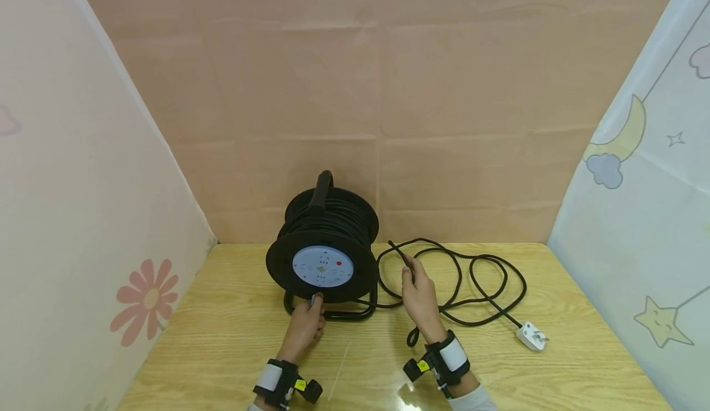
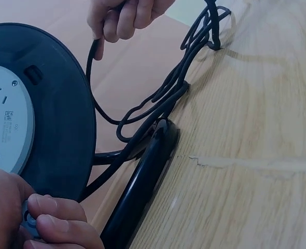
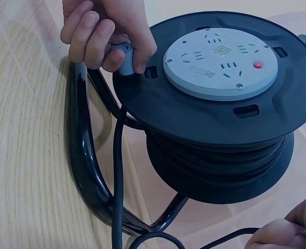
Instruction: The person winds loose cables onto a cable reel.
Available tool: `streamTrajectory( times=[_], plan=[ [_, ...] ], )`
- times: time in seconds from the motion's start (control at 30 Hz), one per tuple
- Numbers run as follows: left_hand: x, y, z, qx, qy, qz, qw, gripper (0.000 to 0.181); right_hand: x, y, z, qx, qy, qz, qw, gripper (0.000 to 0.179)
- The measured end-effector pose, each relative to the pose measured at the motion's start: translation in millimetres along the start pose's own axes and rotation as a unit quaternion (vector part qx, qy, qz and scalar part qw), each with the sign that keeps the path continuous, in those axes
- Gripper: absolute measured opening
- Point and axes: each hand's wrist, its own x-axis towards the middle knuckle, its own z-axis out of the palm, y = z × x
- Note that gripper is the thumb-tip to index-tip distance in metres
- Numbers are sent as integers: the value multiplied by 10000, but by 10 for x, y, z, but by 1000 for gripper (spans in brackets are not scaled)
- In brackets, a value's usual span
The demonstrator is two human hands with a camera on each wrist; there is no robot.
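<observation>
A black cable reel (image 1: 355, 263) with a pale round socket panel (image 1: 323, 266) stands on the table. My left hand (image 1: 307, 326) pinches a small grey-blue knob (image 3: 125, 61) at the lower edge of the reel's front disc. To the right of the reel, my right hand (image 1: 420, 294) holds the black cable (image 1: 398, 249) between thumb and fingers. In the left wrist view, the cable drops from that hand toward several loops beside the reel. More cable lies wound on the drum (image 3: 220, 161).
Loose cable coils (image 1: 521, 288) spread over the wooden table (image 1: 222, 349) on the right, ending in a white plug (image 1: 532, 337). A black tubular stand (image 3: 85, 150) supports the reel. A brown-papered wall (image 1: 444, 90) rises behind, with patterned panels at both sides.
</observation>
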Motion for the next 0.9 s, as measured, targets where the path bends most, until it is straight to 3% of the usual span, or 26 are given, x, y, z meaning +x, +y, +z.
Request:
streamTrajectory(
  times=[0.4,0.9],
  plan=[
    [-2,24,-51,147,357,67,9992,48,17,36,-24,172,89,43,9998,34],
    [-30,81,-203,-130,467,104,9988,47,8,23,-71,90,-10,147,9999,30]
  ],
)
